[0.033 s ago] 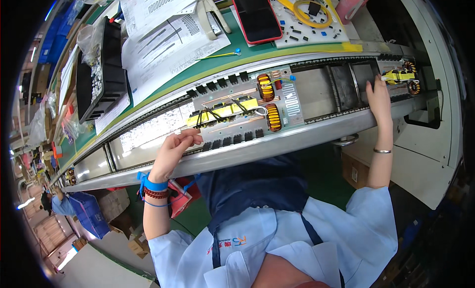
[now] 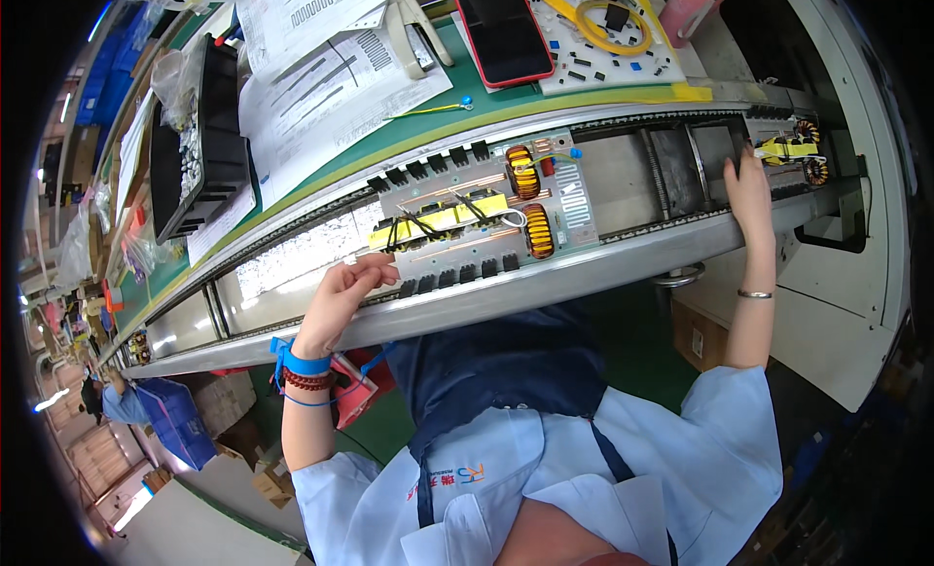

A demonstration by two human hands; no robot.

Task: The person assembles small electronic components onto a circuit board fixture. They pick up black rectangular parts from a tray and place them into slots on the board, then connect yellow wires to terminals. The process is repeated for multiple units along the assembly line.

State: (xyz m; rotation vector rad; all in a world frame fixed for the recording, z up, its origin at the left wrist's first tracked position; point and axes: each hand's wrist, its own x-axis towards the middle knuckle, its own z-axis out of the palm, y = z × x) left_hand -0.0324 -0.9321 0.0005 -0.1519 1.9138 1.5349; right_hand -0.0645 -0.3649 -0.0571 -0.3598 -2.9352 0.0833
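Note:
A circuit board [image 2: 452, 250] with black heat-sink-like blocks, yellow-wrapped transformers and two copper-wound toroid coils lies flat between the conveyor rails. At its near left corner is my left hand [image 2: 341, 292], fingers curled and pressed together. Its fingertips meet or nearly meet the board's edge; whether anything sits between them is hidden. Further right, my right hand [image 2: 747, 191] reaches over the near rail with fingers stretched out and thumb apart. Those fingertips touch the left edge of a second, similar board [image 2: 790, 149], partly inside the white machine's opening.
Beyond the conveyor's metal rail [image 2: 545, 286] is a green bench with drawing sheets [image 2: 341, 99], a red-edged phone [image 2: 502, 31], and a white board of small parts [image 2: 623, 65]. A black bin [image 2: 209, 138] stands at left. The white machine [image 2: 827, 274] bounds the right side.
My right hand and the second board have shifted very slightly to the right. My left hand and the nearer board look the same.

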